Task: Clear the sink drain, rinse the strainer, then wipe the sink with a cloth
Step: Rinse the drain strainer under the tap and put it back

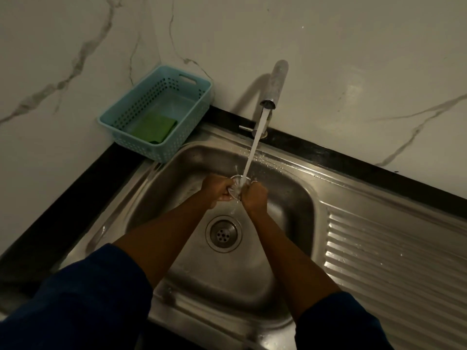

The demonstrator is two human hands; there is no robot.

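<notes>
A round metal strainer (237, 184) is held between both hands above the steel sink basin (290, 198). My left hand (217, 189) grips its left rim and my right hand (254, 197) grips its right rim. Water runs from the tap (274, 84) straight onto the strainer and splashes off it. Below the hands the sink drain (223, 233) lies uncovered, showing its small holes. A folded green cloth (155, 128) lies inside the blue basket at the back left.
The blue perforated basket (121, 114) sits on the sink's back left corner against the marble wall. A ribbed draining board (391, 261) stretches to the right of the basin. A black counter edge (63, 210) borders the sink.
</notes>
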